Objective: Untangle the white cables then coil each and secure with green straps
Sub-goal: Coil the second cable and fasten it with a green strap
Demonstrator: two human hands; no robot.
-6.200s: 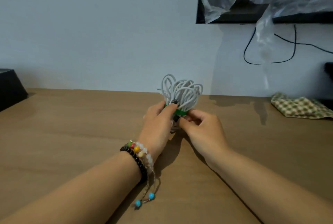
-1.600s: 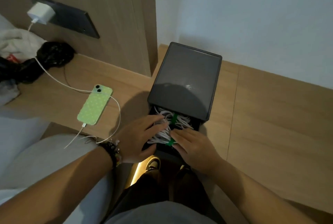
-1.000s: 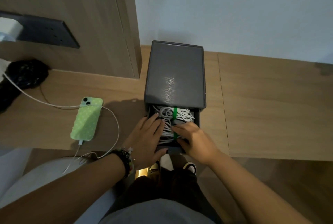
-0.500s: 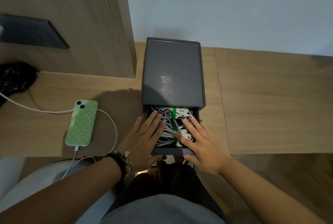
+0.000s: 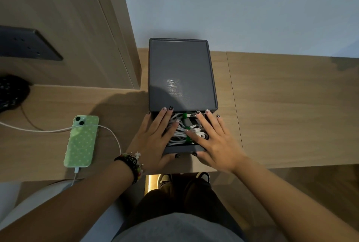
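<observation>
Coiled white cables (image 5: 179, 133) bound with green straps (image 5: 188, 139) lie in the pulled-out drawer (image 5: 180, 149) of a dark grey box (image 5: 181, 74) on the wooden desk. A second green strap (image 5: 186, 115) shows further back, near the box's edge. My left hand (image 5: 153, 140) lies flat over the drawer's left side, fingers straight, thumb against the drawer front. My right hand (image 5: 214, 140) lies flat over the right side in the same way, fingers spread over the cables. Neither hand grips anything.
A green phone (image 5: 81, 141) lies left of the box with a white charging cable (image 5: 48, 129) plugged in. A wooden panel (image 5: 68, 27) with a dark socket plate (image 5: 27, 44) rises at the left. A dark bundle (image 5: 11, 92) sits at the far left. My legs are below the desk edge.
My hands brought the strapped coil from the desk to the grey box's drawer and let it go. Since half a second ago both flat hands have moved forward with the drawer, which now sits further in.
</observation>
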